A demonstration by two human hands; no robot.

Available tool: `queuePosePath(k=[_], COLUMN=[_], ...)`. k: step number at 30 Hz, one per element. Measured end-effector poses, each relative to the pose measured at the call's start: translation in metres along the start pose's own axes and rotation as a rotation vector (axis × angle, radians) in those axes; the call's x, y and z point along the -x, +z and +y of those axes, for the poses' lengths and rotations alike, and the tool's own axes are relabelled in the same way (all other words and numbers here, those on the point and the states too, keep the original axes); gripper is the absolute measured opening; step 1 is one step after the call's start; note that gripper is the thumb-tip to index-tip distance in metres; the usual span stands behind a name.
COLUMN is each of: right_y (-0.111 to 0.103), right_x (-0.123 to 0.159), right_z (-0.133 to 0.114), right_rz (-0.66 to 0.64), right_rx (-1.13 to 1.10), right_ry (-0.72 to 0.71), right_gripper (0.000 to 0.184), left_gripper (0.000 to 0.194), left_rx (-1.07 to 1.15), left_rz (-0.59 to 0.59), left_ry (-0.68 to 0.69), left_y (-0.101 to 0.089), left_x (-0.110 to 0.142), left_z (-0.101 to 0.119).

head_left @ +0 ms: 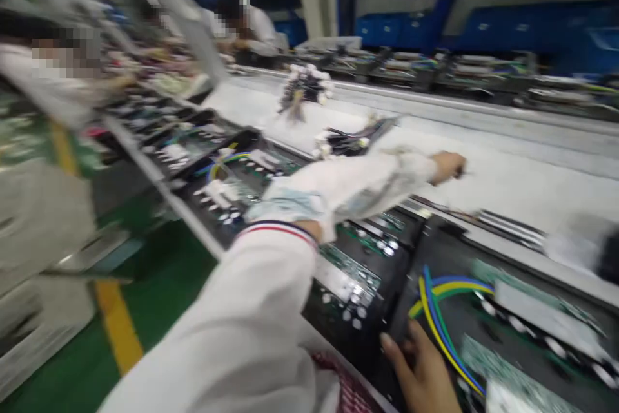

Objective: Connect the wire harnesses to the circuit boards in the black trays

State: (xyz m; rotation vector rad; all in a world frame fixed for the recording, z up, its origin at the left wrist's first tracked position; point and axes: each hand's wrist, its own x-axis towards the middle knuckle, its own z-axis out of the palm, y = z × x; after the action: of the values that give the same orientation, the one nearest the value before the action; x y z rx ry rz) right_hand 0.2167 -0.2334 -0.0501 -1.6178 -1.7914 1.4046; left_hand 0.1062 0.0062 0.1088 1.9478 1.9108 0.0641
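My left arm, in a white sleeve with a loose cuff cover, stretches across the line to the right. My left hand (449,167) is closed above the white surface (507,187); a small dark bit shows at its fingertips, too blurred to name. Low in the view, my right hand (423,368) has its thumb and fingers about the side wall of a black tray (403,303). In that tray lie green circuit boards (512,368) with white parts. Blue, yellow and green wires (435,323) arch over them, just beside my right hand.
More black trays with boards (348,278) run leftward. Bundles of white-plugged cables (304,87) and dark cables (351,141) lie on the white surface. A metal rail (178,207) edges the line. Two other people work farther off at the left and back. Filled trays (483,71) line the far side.
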Motion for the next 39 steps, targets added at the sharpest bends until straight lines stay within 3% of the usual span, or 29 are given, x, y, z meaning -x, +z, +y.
queuePosePath(k=[2, 5, 7, 9, 11, 12, 13, 15, 16, 18, 21, 24, 28, 31, 35, 39], right_y=[0.004, 0.005, -0.004, -0.028, -0.068, -0.092, -0.118, -0.164, -0.181, -0.202, -0.207, -0.206, -0.209, -0.21, -0.207, -0.206], right_x=[0.002, -0.003, -0.006, -0.006, -0.006, -0.009, -0.015, -0.035, -0.047, -0.073, -0.096, -0.102, -0.105, -0.109, -0.11, -0.109], right_z=[-0.011, -0.03, -0.038, -0.04, -0.039, -0.037, -0.035, -0.028, -0.024, -0.017, -0.008, 0.0, 0.012, 0.02, 0.028, 0.031], right_rz=[0.009, -0.053, -0.119, -0.271, -0.408, -0.382, -0.203, 0.276, 0.359, 0.354, 0.279, 0.245, 0.311, 0.322, 0.274, 0.257], right_rx=[-0.082, -0.118, -0.089, 0.016, 0.19, 0.271, 0.357, 0.511, 0.55, 0.567, 0.484, 0.42, 0.368, 0.337, 0.322, 0.303], right_ry=[0.048, 0.052, 0.07, 0.029, -0.113, -0.213, -0.225, -0.172, -0.191, -0.213, -0.263, -0.282, -0.211, -0.239, -0.257, -0.203], right_gripper=[0.037, 0.026, 0.027, 0.029, 0.024, 0.018, 0.02, 0.021, 0.018, 0.013, 0.009, 0.005, 0.005, 0.006, 0.014, 0.008], left_gripper=[0.025, 0.037, 0.033, 0.026, 0.025, 0.027, 0.028, 0.028, 0.027, 0.026, 0.027, 0.027, 0.018, 0.016, 0.018, 0.022], left_rx=[0.078, 0.143, 0.149, 0.011, -0.198, -0.29, -0.348, -0.394, -0.397, -0.387, -0.333, -0.147, 0.236, 0.452, 0.417, 0.423], left_rz=[-0.11, -0.244, -0.29, -0.195, -0.044, 0.021, 0.065, 0.114, 0.124, 0.142, 0.2, 0.162, -0.059, -0.205, -0.133, -0.212], left_ry=[0.195, 0.369, 0.48, 0.653, 0.82, 0.875, 0.904, 0.931, 0.946, 0.979, 1.002, 0.958, 0.723, 0.58, 0.647, 0.564], left_y=[0.022, 0.052, 0.068, 0.077, 0.081, 0.082, 0.082, 0.084, 0.085, 0.091, 0.103, 0.115, 0.13, 0.139, 0.146, 0.147], left_x=[-0.015, -0.029, -0.03, -0.025, -0.014, -0.008, -0.002, 0.006, 0.007, 0.005, -0.007, -0.017, -0.024, -0.024, -0.023, -0.022], left_z=[0.007, 0.014, 0.017, 0.02, 0.023, 0.024, 0.026, 0.031, 0.033, 0.035, 0.032, 0.027, 0.03, 0.033, 0.032, 0.03])
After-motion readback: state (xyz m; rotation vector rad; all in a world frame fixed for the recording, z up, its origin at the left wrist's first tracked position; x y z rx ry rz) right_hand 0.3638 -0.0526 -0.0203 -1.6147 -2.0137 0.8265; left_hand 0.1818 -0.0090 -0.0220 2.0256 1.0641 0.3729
